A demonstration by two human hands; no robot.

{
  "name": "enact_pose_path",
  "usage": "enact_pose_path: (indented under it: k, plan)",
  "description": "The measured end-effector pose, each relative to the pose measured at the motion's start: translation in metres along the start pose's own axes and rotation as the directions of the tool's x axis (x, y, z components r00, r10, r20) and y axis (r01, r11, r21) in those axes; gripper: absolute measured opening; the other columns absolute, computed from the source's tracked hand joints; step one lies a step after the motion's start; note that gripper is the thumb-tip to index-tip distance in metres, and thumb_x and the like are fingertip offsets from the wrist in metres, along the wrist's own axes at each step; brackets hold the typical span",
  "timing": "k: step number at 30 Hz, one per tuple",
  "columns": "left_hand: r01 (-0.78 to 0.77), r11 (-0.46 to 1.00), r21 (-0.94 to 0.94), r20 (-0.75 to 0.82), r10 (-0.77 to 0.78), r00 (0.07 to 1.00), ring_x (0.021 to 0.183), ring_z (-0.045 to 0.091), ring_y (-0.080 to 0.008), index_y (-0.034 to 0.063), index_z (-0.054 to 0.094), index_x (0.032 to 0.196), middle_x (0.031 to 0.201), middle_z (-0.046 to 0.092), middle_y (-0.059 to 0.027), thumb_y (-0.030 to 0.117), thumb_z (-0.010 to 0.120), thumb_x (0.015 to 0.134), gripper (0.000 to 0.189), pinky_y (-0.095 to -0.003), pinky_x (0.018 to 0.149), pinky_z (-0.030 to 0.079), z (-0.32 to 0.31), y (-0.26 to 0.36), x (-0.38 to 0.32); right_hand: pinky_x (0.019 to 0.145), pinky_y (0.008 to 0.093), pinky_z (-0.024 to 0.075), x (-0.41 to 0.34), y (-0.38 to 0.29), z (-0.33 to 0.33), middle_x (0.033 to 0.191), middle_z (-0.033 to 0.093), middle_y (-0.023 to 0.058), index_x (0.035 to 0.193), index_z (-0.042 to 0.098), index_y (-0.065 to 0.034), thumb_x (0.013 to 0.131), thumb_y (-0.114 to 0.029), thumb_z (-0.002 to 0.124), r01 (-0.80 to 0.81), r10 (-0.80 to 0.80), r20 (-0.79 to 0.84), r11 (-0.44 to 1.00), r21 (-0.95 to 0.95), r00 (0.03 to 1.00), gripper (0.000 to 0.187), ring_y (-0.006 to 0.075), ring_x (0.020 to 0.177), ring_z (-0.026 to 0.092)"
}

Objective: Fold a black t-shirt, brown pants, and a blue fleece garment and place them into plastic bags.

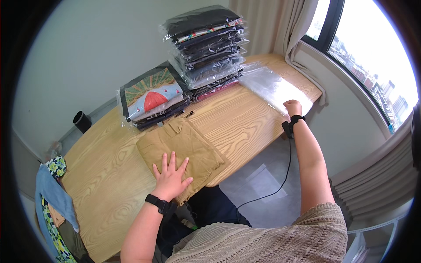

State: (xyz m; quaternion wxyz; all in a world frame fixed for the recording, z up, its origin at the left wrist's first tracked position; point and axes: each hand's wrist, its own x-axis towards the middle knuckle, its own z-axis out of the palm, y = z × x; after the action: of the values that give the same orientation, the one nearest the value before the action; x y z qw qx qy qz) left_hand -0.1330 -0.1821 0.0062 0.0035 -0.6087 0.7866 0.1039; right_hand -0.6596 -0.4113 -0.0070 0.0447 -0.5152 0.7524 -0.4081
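Note:
A folded tan garment [197, 151] lies at the table's near edge, one gathered end overhanging it. My left hand [171, 179] rests palm down on the garment with its fingers spread. To the right, a flat pile of clear plastic bags [266, 83] lies along the table and catches glare from the window. My right hand [293, 107] is over the pile's near right edge with its fingers curled in. Its fingertips are hidden, so whether they pinch a bag does not show. Both wrists wear black straps, and a cable hangs from the right one.
A tall stack of bagged folded garments [210, 49] stands at the back, beside a lower bagged pile [151, 95] with a printed picture on top. Loose clothes [54, 197] hang at the left table edge. A black bin [82, 121] stands beyond the table [108, 184]. Curtains flank the window.

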Motion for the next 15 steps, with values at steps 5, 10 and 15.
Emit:
enact_pose_path:
  k: [5,10,15]
  plan:
    - [-0.011,1.0,0.003,-0.077,0.012,0.997,0.14,0.007,-0.0374,0.0272,0.035,0.142,0.151,0.015,-0.0164,0.05,0.056,0.083,0.066,-0.0697,0.102,0.009,0.003,0.0,-0.001,0.056,0.0278,0.0475,0.02,0.027,0.006,0.068,0.066,0.0064,0.079,0.07,-0.0021,0.075,-0.015,0.067,-0.015,0.015,-0.015,0.999,0.031,1.0,0.014,0.0146,0.061,0.061]
    - [0.01,1.0,-0.008,-0.011,-0.01,1.0,0.141,0.002,-0.0389,0.0267,0.031,0.143,0.153,0.011,-0.017,0.053,0.054,0.084,0.069,-0.0676,0.104,0.007,-0.001,0.0,-0.002,0.06,0.0296,0.05,0.023,0.037,0.018,0.074,0.066,0.009,0.085,0.068,0.0034,0.076,-0.007,0.063,-0.193,0.262,-0.063,0.834,0.516,0.963,0.015,0.017,0.063,0.062]
    - [0.0,1.0,-0.007,-0.029,0.0,1.0,0.141,0.003,-0.0384,0.0267,0.033,0.143,0.152,0.012,-0.0167,0.052,0.055,0.084,0.068,-0.0677,0.104,0.008,0.002,0.0,-0.003,0.06,0.0254,0.0473,0.02,0.02,0.005,0.076,0.066,0.008,0.088,0.067,0.0024,0.078,-0.009,0.066,-0.198,0.312,-0.135,0.825,0.529,0.94,0.015,0.0142,0.063,0.059]
